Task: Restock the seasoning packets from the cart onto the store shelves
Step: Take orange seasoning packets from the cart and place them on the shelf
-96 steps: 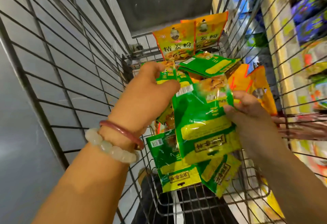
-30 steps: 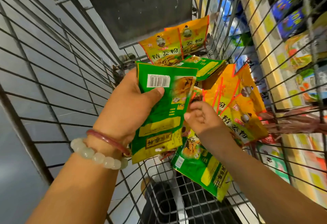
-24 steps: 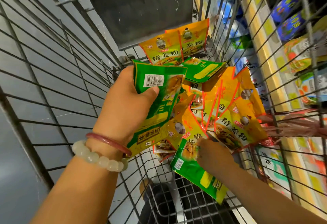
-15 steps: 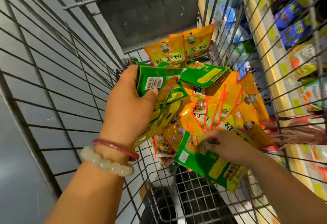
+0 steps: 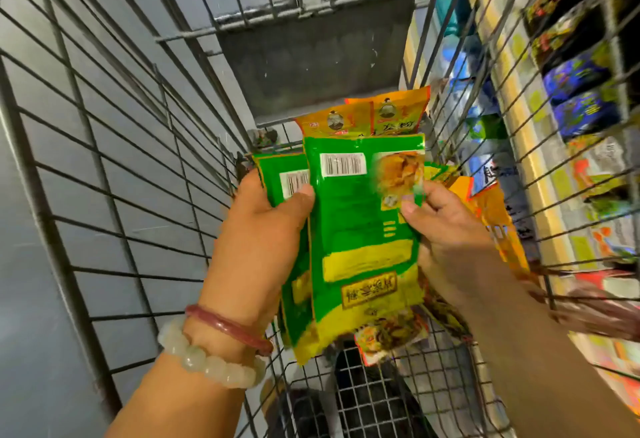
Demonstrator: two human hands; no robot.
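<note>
Thumb and fingers of the left hand point(image 5: 258, 230) clamp a stack of glossy green foil seasoning packets point(image 5: 360, 237); the right hand point(image 5: 446, 230) pinches its front packet's edge. Light, limp, slippery: best pinched at seams. Above the wire cart point(image 5: 114, 160) floor, orange packets point(image 5: 381, 117) behind.

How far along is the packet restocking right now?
Nothing visibly shelved yet. Left hand grips a stack of green-and-yellow seasoning packets; right hand pinches the front one. Left: orange packets in the wire cart, and carrying everything to the store shelves.
</note>
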